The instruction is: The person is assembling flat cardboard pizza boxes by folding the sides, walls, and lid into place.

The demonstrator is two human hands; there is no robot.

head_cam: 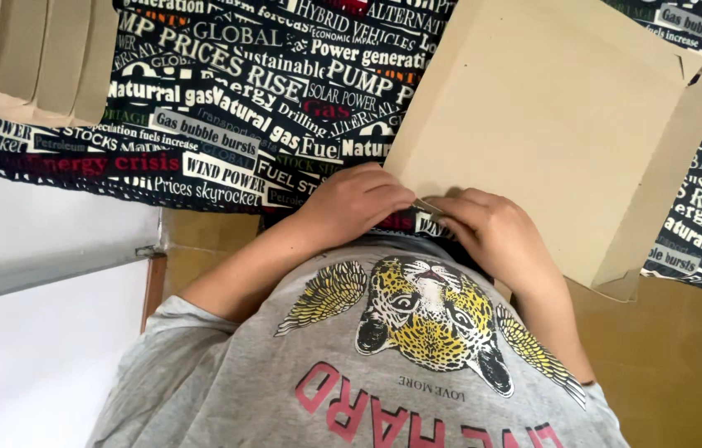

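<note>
Now cardboard sheet (550,133) corner pinched between fingers (397,197) of both hands.

Matt, smooth brown cardboard is forming the flat box (550,124); printed woven cloth (226,108) is covering the bench; folded cardboard pieces (31,54) are looking matt.

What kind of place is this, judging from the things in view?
Probably a small workshop for folding cardboard boxes: a flat box under both hands, a stack of cardboard pieces, and a table covered by a printed cloth.
</note>
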